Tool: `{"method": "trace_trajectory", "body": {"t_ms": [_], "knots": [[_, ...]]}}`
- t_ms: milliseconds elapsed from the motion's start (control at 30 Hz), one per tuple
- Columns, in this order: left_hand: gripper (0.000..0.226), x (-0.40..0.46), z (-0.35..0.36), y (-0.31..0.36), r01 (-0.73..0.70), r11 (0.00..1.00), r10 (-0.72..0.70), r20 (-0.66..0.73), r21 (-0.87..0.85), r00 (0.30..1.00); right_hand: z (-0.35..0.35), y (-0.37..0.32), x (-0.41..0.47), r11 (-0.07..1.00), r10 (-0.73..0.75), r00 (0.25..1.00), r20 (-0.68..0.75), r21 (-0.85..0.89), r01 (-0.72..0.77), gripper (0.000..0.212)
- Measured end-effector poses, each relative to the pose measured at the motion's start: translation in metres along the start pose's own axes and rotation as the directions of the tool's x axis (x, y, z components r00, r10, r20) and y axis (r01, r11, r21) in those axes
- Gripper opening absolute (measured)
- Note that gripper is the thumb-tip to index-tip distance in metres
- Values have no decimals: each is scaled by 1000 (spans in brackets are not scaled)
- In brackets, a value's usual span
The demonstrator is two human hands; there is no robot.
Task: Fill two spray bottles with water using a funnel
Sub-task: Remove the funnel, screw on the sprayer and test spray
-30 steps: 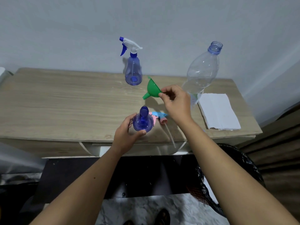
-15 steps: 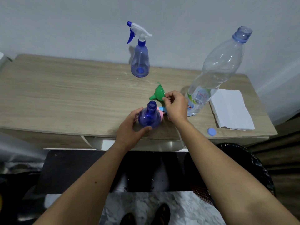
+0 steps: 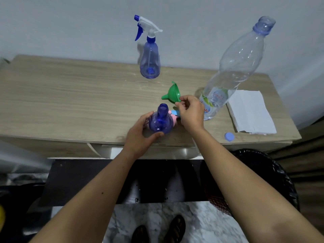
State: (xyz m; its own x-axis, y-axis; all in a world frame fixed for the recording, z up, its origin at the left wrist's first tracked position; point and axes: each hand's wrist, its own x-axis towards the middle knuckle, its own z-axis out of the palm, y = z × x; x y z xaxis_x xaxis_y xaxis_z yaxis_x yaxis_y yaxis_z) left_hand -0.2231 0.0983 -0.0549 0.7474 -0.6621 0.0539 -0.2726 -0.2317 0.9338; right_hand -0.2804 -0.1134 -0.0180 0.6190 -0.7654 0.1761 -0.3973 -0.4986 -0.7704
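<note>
Funnel (image 3: 172, 93) pinched by our right hand (image 3: 191, 114), left hand (image 3: 140, 135) gripping the open bottle (image 3: 160, 120) at the table (image 3: 70, 102) edge, pink sprayer (image 3: 173, 115) half hidden behind.

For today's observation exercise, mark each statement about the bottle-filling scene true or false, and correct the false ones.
1. The right hand pinches the green funnel. True.
2. The funnel already sits in the open spray bottle. False: it is held above the table, beside the bottle's neck.
3. The left hand holds the open spray bottle. True.
4. The far spray bottle has its trigger head off. False: its white and blue head is on.
5. The large water bottle is capped. False: its mouth is open, and a blue cap lies on the table.
</note>
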Motion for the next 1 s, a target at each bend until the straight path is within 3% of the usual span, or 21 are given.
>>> {"method": "trace_trajectory", "body": {"t_ms": [167, 433, 633, 833, 1000], "knots": [[84, -1, -2, 4, 6, 1000, -6, 2, 21, 1000, -18, 6, -26, 1000, -10, 1000, 8, -8, 10, 20], [86, 0, -4, 4, -5, 998, 5, 8, 62, 1000, -23, 19, -60, 985, 145, 989, -18, -93, -146, 39], [85, 0, -2, 3, -15, 997, 13, 24, 80, 1000, -24, 20, -57, 941, 336, 942, -18, -33, -337, 30], [86, 0, -2, 3, -10, 998, 8, 31, 56, 999, -27, 12, -45, 922, 385, 922, 43, -58, -383, 37], [87, 1, -3, 2, 3, 998, -5, 36, 58, 999, -31, 10, -46, 915, 404, 913, 50, -22, -404, 28]]}}
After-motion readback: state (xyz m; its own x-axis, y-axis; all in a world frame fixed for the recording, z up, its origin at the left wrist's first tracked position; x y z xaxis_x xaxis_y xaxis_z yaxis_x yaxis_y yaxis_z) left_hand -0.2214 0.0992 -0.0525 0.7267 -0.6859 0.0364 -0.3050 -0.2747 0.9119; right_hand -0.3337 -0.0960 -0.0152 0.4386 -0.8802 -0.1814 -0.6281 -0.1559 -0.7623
